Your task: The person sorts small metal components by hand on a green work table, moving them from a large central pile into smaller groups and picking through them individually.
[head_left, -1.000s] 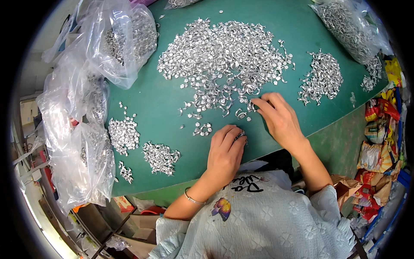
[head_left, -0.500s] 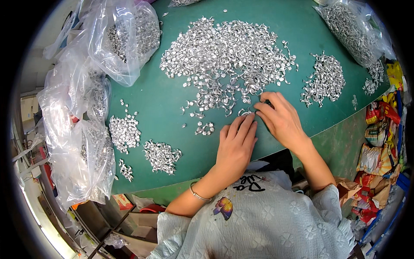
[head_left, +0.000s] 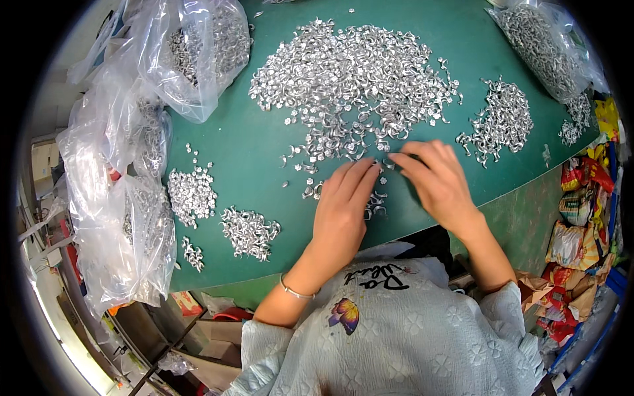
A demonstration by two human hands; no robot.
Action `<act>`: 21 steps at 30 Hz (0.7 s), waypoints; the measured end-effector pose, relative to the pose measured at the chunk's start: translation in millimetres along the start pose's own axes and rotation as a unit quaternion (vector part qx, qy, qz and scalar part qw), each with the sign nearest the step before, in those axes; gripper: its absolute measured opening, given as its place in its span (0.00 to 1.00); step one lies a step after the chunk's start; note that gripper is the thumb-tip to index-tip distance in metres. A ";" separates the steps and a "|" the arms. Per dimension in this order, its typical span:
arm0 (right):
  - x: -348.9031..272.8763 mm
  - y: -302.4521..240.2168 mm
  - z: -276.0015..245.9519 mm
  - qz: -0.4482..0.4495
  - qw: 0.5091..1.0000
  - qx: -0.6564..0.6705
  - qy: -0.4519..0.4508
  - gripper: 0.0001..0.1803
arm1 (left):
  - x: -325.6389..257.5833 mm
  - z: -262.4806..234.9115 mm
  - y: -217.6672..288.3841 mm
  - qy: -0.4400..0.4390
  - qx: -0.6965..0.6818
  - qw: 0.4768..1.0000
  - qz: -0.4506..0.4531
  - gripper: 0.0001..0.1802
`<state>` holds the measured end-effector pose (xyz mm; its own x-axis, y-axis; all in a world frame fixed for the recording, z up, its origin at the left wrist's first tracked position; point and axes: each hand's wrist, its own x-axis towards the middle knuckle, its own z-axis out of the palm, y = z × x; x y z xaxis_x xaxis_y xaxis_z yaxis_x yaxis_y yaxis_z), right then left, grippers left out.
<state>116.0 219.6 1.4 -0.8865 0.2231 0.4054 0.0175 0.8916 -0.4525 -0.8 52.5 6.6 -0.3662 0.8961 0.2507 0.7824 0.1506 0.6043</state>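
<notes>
1. One green table [head_left: 264, 152] fills most of your view, and nearly all the work sits on it.
2. Most of the small silver metal pieces are unsorted in the big heap [head_left: 350, 79] at the middle; that looks like the bulk left to do.
3. Several clear plastic bags [head_left: 125, 218] along your left side and one at the far right corner [head_left: 548, 46] already hold pieces.
4. Colourful snack packets [head_left: 574, 218] are stacked below the table's right edge.
5. Four small piles look finished: one right [head_left: 498, 122], three left [head_left: 247, 231].
6. Your left hand [head_left: 340, 211] lies flat, fingers together, on loose pieces by the heap's near edge.
7. Your right hand [head_left: 436, 178] reaches there too, fingers close together; whether they pinch a piece, you cannot tell.
</notes>
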 end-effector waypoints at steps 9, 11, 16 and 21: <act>-14.9 -9.0 -4.0 0.076 0.990 0.062 -0.099 0.16 | -14.5 -7.4 -9.8 -0.046 0.058 0.997 -0.003 0.26; -20.1 -17.4 2.4 0.071 0.989 0.087 -0.091 0.15 | -25.8 -10.7 -8.4 -0.055 0.023 0.998 -0.034 0.24; -20.7 -28.7 1.5 0.141 0.966 0.204 -0.077 0.14 | -33.7 0.3 5.8 0.043 -0.063 0.993 -0.094 0.21; -12.2 -25.4 12.5 0.065 0.989 0.119 -0.051 0.12 | -35.0 6.7 12.5 -0.010 -0.039 0.997 -0.068 0.24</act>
<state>120.6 189.3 -1.9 -0.9259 0.2785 0.2554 0.0355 0.7370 -0.6749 25.2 25.8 0.2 -0.4561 0.8775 0.1484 0.6848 0.2396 0.6882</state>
